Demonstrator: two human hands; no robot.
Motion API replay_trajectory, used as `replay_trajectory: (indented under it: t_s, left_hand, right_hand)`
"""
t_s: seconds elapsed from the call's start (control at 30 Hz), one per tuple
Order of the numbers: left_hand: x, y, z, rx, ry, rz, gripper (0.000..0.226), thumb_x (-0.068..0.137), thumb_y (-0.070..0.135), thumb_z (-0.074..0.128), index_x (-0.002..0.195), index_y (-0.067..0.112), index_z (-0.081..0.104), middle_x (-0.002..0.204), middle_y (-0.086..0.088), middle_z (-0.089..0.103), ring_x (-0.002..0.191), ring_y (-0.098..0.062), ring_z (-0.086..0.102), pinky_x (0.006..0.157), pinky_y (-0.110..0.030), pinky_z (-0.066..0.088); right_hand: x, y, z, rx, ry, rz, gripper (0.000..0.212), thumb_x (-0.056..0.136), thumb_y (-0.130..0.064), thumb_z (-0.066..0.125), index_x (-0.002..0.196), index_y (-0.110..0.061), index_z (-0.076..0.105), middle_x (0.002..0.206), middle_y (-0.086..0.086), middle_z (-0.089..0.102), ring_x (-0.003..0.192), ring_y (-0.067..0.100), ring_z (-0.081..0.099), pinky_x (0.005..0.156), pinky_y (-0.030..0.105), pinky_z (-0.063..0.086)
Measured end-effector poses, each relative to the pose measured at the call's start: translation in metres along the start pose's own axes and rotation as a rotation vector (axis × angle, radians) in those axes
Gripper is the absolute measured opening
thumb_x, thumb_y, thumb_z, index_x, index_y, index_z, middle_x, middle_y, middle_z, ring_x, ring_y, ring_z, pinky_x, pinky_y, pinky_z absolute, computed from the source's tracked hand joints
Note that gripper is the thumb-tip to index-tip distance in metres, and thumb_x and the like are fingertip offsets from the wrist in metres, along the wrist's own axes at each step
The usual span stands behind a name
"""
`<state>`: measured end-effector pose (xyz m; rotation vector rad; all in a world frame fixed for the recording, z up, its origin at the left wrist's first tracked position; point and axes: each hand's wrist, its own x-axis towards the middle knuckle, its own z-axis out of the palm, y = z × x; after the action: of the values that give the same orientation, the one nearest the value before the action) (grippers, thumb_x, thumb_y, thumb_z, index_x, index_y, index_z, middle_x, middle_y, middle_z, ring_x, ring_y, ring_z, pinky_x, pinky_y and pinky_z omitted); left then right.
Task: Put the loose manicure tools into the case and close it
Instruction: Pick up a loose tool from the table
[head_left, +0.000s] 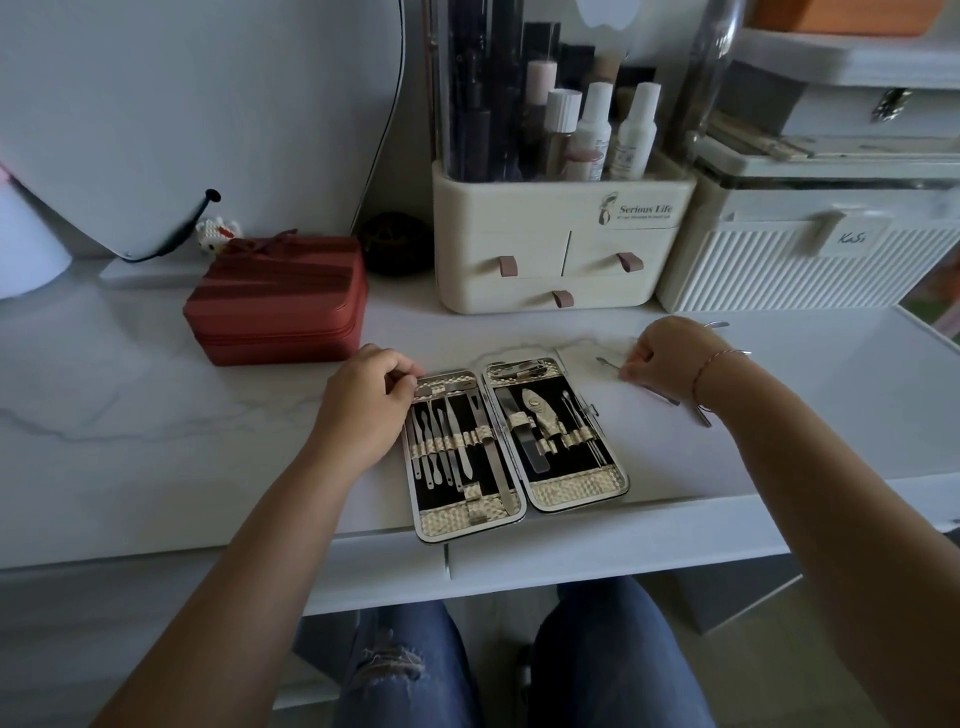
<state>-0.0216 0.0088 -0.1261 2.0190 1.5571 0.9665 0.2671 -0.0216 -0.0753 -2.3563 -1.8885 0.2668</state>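
The case (576, 491) lay open and flat on the tabletop (208, 441), near its front edge, between my hands. My left hand (369, 387) had its fingers curled on the case's far left corner, pinning it. My right hand (662, 358), just right of the case, pinched a thin tool (605, 362) by its shaft, with the small tip pointing toward the case. More loose tools (704, 415) lay by that wrist, one partly under it and one poking out behind.

I judged the step in hand to be bringing this tool in. I wanted it lifted clear of the tabletop before swinging it over, so it would not scrape or snag the case rim. Which strap (447, 441) was free I could not tell; the right half looked roomier. The tool should slide lengthways under a strap, while the left hand pressed down so the case did not skid. The right wrist needed to ride high, or it might sweep the remaining tools away.
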Motion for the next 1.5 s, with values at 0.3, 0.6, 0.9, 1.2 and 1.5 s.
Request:
replay_trajectory:
  t_s: [0.3,0.6,0.9,1.2,1.5]
  left_hand:
    - [0.001,-0.002,0.001,-0.022,-0.001,-0.001,0.016,0.087,0.01,0.057,0.087,0.021,0.068,0.088,0.011,0.054,0.081,-0.008,0.051,0.072,-0.022,0.036]
    - [0.002,-0.001,0.001,-0.014,-0.002,0.023,0.017,0.086,0.009,0.057,0.088,0.021,0.068,0.09,0.007,0.055,0.087,-0.012,0.053,0.077,-0.024,0.038]
    - [0.001,0.0,-0.001,-0.012,-0.003,0.022,0.015,0.086,0.01,0.057,0.088,0.02,0.068,0.09,0.006,0.055,0.086,-0.014,0.054,0.079,-0.028,0.042]
    - [0.0,0.001,-0.002,-0.008,-0.006,0.019,0.015,0.086,0.009,0.056,0.088,0.02,0.067,0.091,0.005,0.056,0.087,-0.014,0.054,0.079,-0.028,0.041]
    - [0.0,0.002,-0.002,-0.014,-0.007,0.028,0.015,0.086,0.008,0.057,0.088,0.018,0.068,0.09,0.003,0.055,0.087,-0.017,0.055,0.081,-0.032,0.044]
  right_hand:
    - [-0.005,-0.036,-0.008,0.678,-0.032,-0.195,0.003,0.086,-0.005,0.061,0.086,-0.005,0.064,0.067,0.006,0.066,0.042,0.0,0.052,0.047,0.013,0.045]
    - [0.011,-0.106,0.026,1.027,-0.389,-0.27,0.028,0.084,0.001,0.063,0.111,-0.002,0.057,0.052,0.001,0.066,0.047,0.008,0.061,0.049,0.019,0.053]
    - [0.019,-0.111,0.035,0.91,-0.366,-0.316,0.016,0.083,-0.007,0.066,0.097,-0.014,0.065,0.055,0.0,0.065,0.049,0.01,0.059,0.045,0.018,0.048]
    - [0.018,-0.113,0.036,0.84,-0.36,-0.293,0.016,0.081,-0.006,0.068,0.095,-0.013,0.063,0.063,0.008,0.063,0.062,0.025,0.053,0.042,0.024,0.045]
    - [0.011,-0.115,0.033,0.719,-0.281,-0.356,0.017,0.08,-0.005,0.067,0.096,-0.012,0.067,0.063,0.0,0.062,0.046,0.007,0.053,0.041,0.018,0.043]
